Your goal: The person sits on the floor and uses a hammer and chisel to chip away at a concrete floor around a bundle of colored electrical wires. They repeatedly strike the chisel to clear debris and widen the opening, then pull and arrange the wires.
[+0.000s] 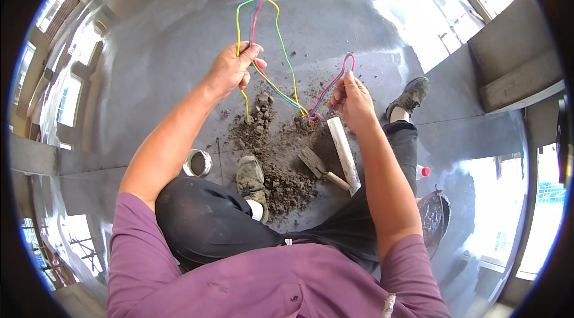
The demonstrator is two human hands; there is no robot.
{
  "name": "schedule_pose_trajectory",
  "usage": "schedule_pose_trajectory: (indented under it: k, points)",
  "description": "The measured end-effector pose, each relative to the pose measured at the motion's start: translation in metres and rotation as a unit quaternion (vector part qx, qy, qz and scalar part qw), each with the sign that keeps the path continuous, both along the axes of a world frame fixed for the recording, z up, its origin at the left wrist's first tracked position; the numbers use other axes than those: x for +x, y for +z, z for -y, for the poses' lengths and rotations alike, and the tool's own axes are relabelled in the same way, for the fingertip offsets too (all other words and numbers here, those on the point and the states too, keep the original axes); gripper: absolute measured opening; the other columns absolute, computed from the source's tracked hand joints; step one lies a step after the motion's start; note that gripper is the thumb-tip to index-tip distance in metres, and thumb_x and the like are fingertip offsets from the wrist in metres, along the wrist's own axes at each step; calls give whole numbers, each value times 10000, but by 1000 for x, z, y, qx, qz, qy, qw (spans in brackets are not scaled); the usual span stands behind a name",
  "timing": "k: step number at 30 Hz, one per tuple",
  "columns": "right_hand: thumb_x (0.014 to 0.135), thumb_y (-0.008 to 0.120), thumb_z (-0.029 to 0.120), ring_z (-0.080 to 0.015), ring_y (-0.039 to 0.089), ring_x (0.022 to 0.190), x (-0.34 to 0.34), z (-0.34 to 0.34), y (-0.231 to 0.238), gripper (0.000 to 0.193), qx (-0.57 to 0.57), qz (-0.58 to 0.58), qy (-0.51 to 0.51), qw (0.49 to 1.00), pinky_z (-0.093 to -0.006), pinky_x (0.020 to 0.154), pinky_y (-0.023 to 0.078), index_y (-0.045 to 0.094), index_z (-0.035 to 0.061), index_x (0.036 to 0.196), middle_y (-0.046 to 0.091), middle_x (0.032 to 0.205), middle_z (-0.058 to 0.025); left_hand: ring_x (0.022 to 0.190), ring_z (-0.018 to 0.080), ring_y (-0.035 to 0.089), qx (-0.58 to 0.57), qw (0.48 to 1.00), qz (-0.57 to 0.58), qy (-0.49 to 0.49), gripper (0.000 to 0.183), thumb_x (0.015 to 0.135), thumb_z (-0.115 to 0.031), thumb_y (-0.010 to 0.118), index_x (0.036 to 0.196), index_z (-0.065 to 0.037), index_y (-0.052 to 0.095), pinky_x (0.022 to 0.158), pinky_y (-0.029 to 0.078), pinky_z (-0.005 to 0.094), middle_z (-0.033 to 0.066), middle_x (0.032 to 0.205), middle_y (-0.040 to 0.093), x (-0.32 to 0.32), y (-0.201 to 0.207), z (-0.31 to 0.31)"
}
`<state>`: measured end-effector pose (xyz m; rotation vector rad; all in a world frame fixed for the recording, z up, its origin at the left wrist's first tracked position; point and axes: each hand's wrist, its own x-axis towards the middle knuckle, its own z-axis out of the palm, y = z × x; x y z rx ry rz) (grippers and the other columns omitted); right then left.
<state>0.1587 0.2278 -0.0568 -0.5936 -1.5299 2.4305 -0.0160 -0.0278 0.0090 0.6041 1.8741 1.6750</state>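
My left hand (234, 68) is closed on a bundle of electrical wires (256, 19), coloured red, blue and yellow-green, which runs up toward the top of the view. From this hand the wires slope down to a spot in the broken, dug-up floor. A yellow-green wire (278, 22) arcs out in a loop on the right of the bundle. Pinched in my right hand (354, 101) is a bent loop of red and blue wire (349, 59), whose lower part leads to the same spot.
Rubble and loose dirt (287, 189) lie between my shoes. A white pipe (343, 153) and a wooden-handled trowel (323, 168) rest beside it. A round white container (197, 163) stands left, a bucket (435, 219) right, near a red-capped bottle (423, 172). Wet patches shine on the concrete floor (161, 55).
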Motion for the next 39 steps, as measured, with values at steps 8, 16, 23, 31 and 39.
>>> schedule_pose_trajectory:
  k: [8,16,23,31,39]
  points:
    - [1046,441,482,-228,619,656,21,-8,1,444,-53,51,-17,997,-397,660,546,557,72,921,577,729,-48,452,51,446,-18,996,-10,92,330,1001,-361,601,892,-50,601,369,343,219,51,807,651,-3,0,10]
    - [1034,467,501,-175,640,750,39,0,-7,448,-58,13,37,998,-347,711,543,576,73,961,619,802,-34,471,35,460,6,999,-6,48,266,976,-318,656,912,-67,594,377,338,191,55,845,680,3,13,17]
    - [1046,500,382,-139,642,844,46,21,-5,331,-9,10,65,998,-321,774,541,623,78,1089,658,938,-39,480,32,488,31,999,30,25,230,986,-266,643,931,-47,598,380,344,189,67,845,700,12,26,16]
    - [1005,594,340,-86,594,872,46,39,1,328,26,24,66,997,-259,779,496,623,82,1205,654,989,1,505,52,528,22,998,56,21,277,977,-343,649,970,-69,606,396,354,198,83,891,702,13,26,22]
    - [980,648,267,-66,532,796,49,45,-13,457,94,18,62,993,-242,694,443,555,-13,1329,631,963,7,473,25,445,37,998,31,38,257,923,-284,731,977,-75,593,382,304,177,35,852,673,4,25,31]
